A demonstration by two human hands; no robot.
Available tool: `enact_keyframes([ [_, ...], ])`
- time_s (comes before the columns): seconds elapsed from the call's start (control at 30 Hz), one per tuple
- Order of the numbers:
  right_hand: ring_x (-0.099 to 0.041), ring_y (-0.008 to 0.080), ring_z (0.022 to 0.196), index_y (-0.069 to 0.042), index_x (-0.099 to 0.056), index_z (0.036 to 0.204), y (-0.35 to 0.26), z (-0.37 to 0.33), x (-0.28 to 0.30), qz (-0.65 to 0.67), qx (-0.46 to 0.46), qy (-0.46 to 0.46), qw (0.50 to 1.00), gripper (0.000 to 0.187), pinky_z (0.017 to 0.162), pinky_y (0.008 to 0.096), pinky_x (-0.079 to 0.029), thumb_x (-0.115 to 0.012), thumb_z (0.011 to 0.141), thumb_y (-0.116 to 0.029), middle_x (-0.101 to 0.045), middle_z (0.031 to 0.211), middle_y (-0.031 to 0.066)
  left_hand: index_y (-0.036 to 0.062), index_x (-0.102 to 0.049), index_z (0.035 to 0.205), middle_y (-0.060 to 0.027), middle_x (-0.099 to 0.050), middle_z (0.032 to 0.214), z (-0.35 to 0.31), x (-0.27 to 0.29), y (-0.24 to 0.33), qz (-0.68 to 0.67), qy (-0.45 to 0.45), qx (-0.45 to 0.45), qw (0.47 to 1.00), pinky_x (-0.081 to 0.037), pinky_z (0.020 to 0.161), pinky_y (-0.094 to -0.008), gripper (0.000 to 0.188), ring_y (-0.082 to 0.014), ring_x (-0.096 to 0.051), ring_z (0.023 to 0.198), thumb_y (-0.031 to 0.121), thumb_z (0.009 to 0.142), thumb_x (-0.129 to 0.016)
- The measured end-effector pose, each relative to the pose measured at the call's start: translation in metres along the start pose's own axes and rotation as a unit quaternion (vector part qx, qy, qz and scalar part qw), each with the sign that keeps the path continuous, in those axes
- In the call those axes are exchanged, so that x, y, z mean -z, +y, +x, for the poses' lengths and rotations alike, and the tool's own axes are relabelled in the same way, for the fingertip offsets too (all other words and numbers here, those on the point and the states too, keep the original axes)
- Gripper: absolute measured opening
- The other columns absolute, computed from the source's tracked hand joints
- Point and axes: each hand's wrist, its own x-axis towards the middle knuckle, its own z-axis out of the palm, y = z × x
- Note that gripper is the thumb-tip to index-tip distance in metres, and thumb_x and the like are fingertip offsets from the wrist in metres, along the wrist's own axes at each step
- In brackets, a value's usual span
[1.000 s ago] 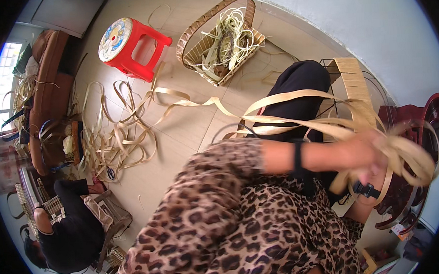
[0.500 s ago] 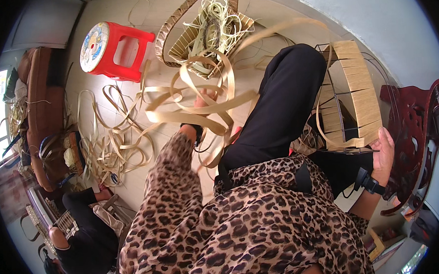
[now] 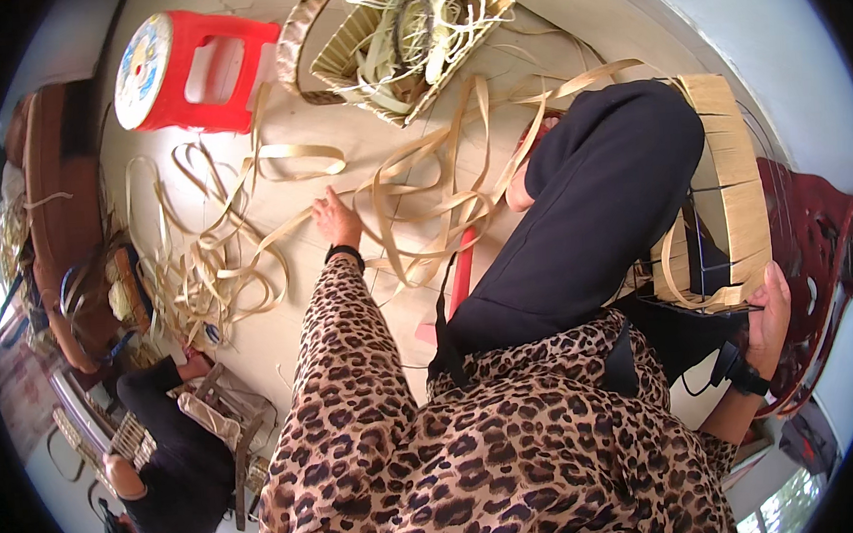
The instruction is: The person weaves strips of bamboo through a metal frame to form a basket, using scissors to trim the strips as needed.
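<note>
While the black-clad leg (image 3: 588, 210) fills the middle, the left hand (image 3: 337, 221) reaches low over the floor (image 3: 327, 108), well to the left of the leg. Its fingers are loosely parted, the index pointing away from the body. One of the tan strips (image 3: 295, 151) passes at the fingertips; whether they touch or pinch it, I cannot tell. The strips lie in loose loops and a tangle, spreading from just beside the leg far out to its left.

Right of the leg stands the frame (image 3: 742, 182), dark wire with one long side wrapped in flat tan material. The right hand (image 3: 772, 316) has hold of its near corner, fingers nearly straight along the edge; how tightly they press does not show. A tan loop hangs slack across the frame's open side, on the side toward the leg.

Dark bands (image 3: 345, 255) circle both wrists. A red bar (image 3: 462, 274) slants just left of the leg. Beyond the leg and to its left sits a basket (image 3: 399, 104) heaped with pale fibres, and farther left a red stool (image 3: 235, 117) lies tipped on its side. Far left of the leg, a person in black (image 3: 172, 473) sits.
</note>
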Motion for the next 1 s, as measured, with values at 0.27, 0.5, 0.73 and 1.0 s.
enact_keyframes([
  [0.27, -0.046, 0.0046, 0.062, 0.001, -0.048, 0.099, -0.013, -0.009, -0.017, 0.035, -0.003, -0.058, 0.998, 0.027, 0.058, 0.0178, -0.037, -0.046, 0.083, -0.02, -0.055, 0.078, 0.0008, 0.0148, -0.056, 0.101, -0.0166, -0.03, 0.126, 0.004, 0.0, 0.003, 0.056, -0.161, -0.007, 0.985, -0.027, 0.091, -0.0457, 0.03, -0.0347, -0.027, 0.116, 0.031, 0.079, -0.042],
  [0.5, -0.044, 0.0031, 0.059, 0.0, -0.049, 0.097, -0.002, -0.007, -0.008, 0.069, 0.002, -0.053, 0.996, 0.026, 0.056, 0.0163, -0.036, -0.047, 0.082, -0.021, -0.053, 0.073, -0.0011, 0.0052, -0.049, 0.098, -0.0134, -0.053, 0.1, -0.01, -0.028, 0.009, -0.042, -0.157, 0.034, 0.986, -0.039, 0.08, -0.0411, 0.032, -0.0307, -0.047, 0.098, 0.028, 0.079, -0.038],
  [0.73, -0.046, 0.0027, 0.061, 0.001, -0.049, 0.099, 0.007, -0.004, -0.003, 0.083, 0.001, -0.055, 0.995, 0.028, 0.056, 0.0158, -0.036, -0.048, 0.082, -0.021, -0.055, 0.078, -0.0006, 0.0114, -0.056, 0.091, -0.0106, -0.048, 0.104, -0.026, -0.029, 0.004, 0.035, -0.175, 0.017, 0.984, -0.039, 0.079, -0.0415, 0.024, -0.0281, -0.043, 0.1, 0.027, 0.078, -0.045],
  [1.0, -0.04, 0.0024, 0.056, 0.003, -0.048, 0.102, 0.011, -0.007, -0.003, 0.041, 0.005, 0.031, 0.999, 0.033, 0.054, 0.0149, -0.035, -0.05, 0.081, -0.022, -0.05, 0.068, -0.0031, 0.0208, -0.06, 0.091, -0.0082, -0.042, 0.106, -0.036, -0.028, -0.005, 0.078, -0.128, 0.01, 0.989, -0.038, 0.078, -0.0414, 0.019, -0.0265, -0.038, 0.102, 0.024, 0.074, -0.051],
])
